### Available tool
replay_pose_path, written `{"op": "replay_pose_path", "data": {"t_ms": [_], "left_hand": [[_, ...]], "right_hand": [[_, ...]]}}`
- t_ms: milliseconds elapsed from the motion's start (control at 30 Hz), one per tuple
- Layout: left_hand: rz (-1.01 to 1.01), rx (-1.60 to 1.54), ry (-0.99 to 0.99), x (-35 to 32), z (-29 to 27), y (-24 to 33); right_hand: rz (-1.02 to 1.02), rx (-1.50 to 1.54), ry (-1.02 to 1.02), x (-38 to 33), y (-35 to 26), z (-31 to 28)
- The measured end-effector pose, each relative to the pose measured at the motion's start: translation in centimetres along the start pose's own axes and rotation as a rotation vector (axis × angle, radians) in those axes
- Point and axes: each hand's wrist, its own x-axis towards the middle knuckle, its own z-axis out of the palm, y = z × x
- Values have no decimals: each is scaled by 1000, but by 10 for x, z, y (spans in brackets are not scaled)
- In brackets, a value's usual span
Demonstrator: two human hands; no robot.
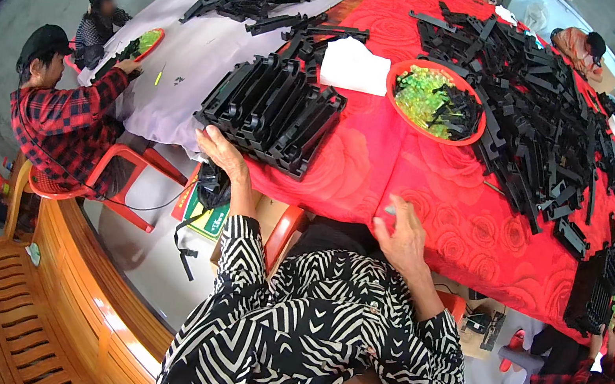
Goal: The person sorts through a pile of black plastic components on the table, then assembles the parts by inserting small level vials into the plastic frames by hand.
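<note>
My left hand (pixel 224 154) rests against the near left corner of a stack of long black plastic parts (pixel 272 111), its fingers stretched along the lower edge. The parts lie side by side in a block near the table's edge. Over the front edge of the red tablecloth is my right hand (pixel 402 236), slightly blurred, with thumb and fingers curled toward each other. A small pale greenish thing shows between them, too small to name. Beyond that hand stands a round red-orange basin (pixel 482 131) holding yellow-green translucent pieces (pixel 423 90) and small black pieces (pixel 454 112).
A big heap of long black plastic parts (pixel 543 108) covers the right side. A white sheet (pixel 355 66) lies behind the stack. At left, a person in a checked shirt (pixel 65 112) sits on a red chair (pixel 127 177); other people sit round the table. A wooden bench (pixel 29 301) stands lower left.
</note>
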Motion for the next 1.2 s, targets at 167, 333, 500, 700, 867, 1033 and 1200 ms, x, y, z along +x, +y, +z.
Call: {"op": "replay_pose_path", "data": {"t_ms": [167, 333, 500, 700, 867, 1033, 1200], "left_hand": [[24, -14, -46, 8, 14, -3], [38, 6, -107, 7, 16, -2], [36, 111, -80, 10, 20, -8], [37, 155, -94, 16, 28, -5], [-3, 137, -85, 21, 38, -4], [30, 208, -63, 31, 44, -10], [18, 165, -137, 28, 57, -10]], "right_hand": [[-138, -127, -69, 46, -29, 37], [-110, -165, -128, 84, -43, 94], [-87, -251, -171, 87, -55, 132], [-178, -272, -104, 100, -53, 146], [-173, -366, -78, 111, -56, 155], [-134, -332, -128, 126, -53, 160], [-110, -303, -120, 128, -43, 153]]}}
